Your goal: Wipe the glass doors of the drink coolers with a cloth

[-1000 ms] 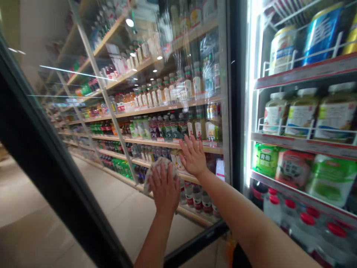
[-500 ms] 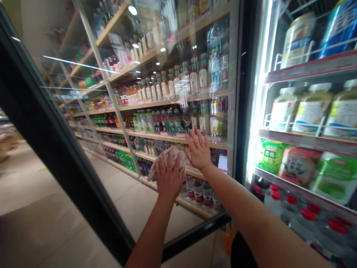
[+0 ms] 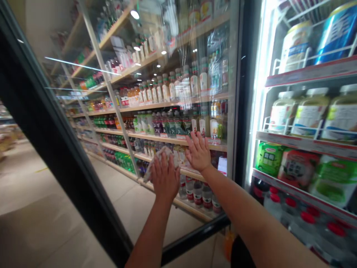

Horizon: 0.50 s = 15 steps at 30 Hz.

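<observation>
An open glass fridge door (image 3: 173,56) with a black frame stands in front of me. My left hand (image 3: 165,178) presses a crumpled white cloth (image 3: 159,158) flat against the glass, fingers spread over it. My right hand (image 3: 198,150) lies flat on the glass just to the right, fingers stretched out and holding nothing. Through the glass I see store shelves with rows of bottles (image 3: 167,124).
To the right the open fridge (image 3: 306,141) has lit shelves with jars, green packs and red-capped bottles (image 3: 306,217). The door's black frame (image 3: 55,149) runs diagonally on the left. A tiled aisle floor (image 3: 33,208) lies beyond.
My left hand with the cloth moved up the glass from a second ago, then slid slightly left. The right hand stays pressed in nearly the same spot.
</observation>
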Available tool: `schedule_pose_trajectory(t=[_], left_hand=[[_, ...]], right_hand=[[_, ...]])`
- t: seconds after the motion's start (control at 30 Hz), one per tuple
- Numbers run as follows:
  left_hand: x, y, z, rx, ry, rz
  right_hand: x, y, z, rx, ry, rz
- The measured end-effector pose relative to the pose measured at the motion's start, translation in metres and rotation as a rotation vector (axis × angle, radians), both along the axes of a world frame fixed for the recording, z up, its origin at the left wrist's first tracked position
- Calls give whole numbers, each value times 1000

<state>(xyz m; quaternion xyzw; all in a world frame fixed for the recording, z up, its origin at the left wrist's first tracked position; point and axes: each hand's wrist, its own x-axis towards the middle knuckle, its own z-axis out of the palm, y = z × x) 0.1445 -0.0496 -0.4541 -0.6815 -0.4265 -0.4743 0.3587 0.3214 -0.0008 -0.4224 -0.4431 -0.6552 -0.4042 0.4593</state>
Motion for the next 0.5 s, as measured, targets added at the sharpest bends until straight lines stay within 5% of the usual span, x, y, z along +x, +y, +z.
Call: schedule_pose_trajectory(t=[0.1,0.17,0.23,0.37,0.43,0.5], left_hand=[[-12,3,40,12,-72,34],[-13,4,54,25,-104,44],[-7,2,44,27,-88,37],[9,-3,-1,-2,72,-6],[11,-2,0,-16,101,-8],[8,0,20,-12,65,18]], right_hand=[[0,0,0,-33,6,7],[0,0,0,-52,6,12],[0,0,0,-50,3,12],[0,1,0,-6,8,18],[0,1,0,35,9,29],[0,0,0,62,9,35]])
